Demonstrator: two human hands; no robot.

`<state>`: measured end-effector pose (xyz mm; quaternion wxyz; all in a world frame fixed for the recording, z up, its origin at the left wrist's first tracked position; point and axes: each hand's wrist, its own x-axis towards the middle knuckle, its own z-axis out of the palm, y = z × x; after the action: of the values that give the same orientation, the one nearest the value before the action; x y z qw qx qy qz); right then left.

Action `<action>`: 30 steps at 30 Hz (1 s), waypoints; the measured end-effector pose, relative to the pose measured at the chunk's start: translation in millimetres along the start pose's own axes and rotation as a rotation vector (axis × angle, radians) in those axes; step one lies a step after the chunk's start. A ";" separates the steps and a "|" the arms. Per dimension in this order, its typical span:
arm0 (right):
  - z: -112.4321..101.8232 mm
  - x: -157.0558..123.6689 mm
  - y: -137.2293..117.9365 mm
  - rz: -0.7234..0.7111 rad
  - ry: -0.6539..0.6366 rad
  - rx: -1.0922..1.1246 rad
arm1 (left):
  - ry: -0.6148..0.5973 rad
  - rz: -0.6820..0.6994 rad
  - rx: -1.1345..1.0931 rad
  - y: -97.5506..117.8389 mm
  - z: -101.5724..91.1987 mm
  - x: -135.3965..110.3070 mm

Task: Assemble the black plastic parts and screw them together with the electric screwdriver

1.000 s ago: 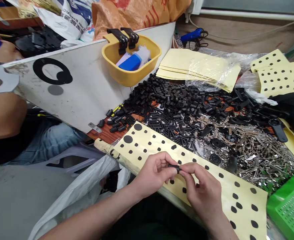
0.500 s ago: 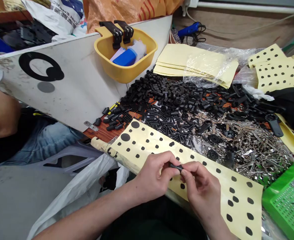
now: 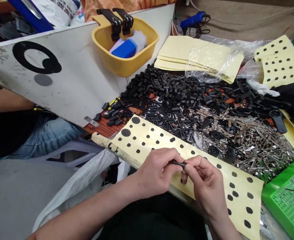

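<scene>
My left hand (image 3: 158, 171) and my right hand (image 3: 203, 185) meet over a yellow backing sheet with black dots (image 3: 239, 206) at the table's near edge. Both pinch one small black cylindrical part (image 3: 178, 163) between their fingertips, left from the left end, right from the right end. Beyond the sheet lie a heap of black plastic sleeves (image 3: 171, 88), a patch of small black springs (image 3: 166, 121) and a spread of shiny metal pieces (image 3: 256, 150).
A yellow bin (image 3: 127, 68) hangs on a white divider board (image 3: 69, 80) at the left. Plain yellow sheets under clear film (image 3: 199, 58) lie at the back. A green perforated basket (image 3: 286, 200) sits at the right. Another person's arm and jeans (image 3: 37, 133) are at the left.
The view has shifted slightly. My hands stay together on the small black part, with the fingers turning a little around it.
</scene>
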<state>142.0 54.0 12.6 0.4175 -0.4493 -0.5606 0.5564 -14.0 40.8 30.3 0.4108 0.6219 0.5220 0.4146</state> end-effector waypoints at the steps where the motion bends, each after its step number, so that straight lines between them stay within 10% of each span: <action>1: 0.8 -0.8 -0.1 -0.006 0.011 -0.014 | 0.006 -0.016 -0.020 0.2 -0.1 -0.2; 9: -3.0 0.2 2.6 -0.660 0.070 -0.531 | -0.128 -0.415 -0.622 1.9 -6.2 7.0; 20: 2.5 1.9 6.2 0.015 0.053 0.055 | -0.033 -0.431 -0.804 -12.6 5.0 6.1; 30: 3.4 2.5 11.6 0.052 0.080 -0.061 | 0.021 -0.439 -0.750 -15.2 4.8 2.9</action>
<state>138.5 55.3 0.8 0.4110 -0.4983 -0.5482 0.5312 -13.8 45.0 14.7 0.6814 0.2998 0.4594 0.4846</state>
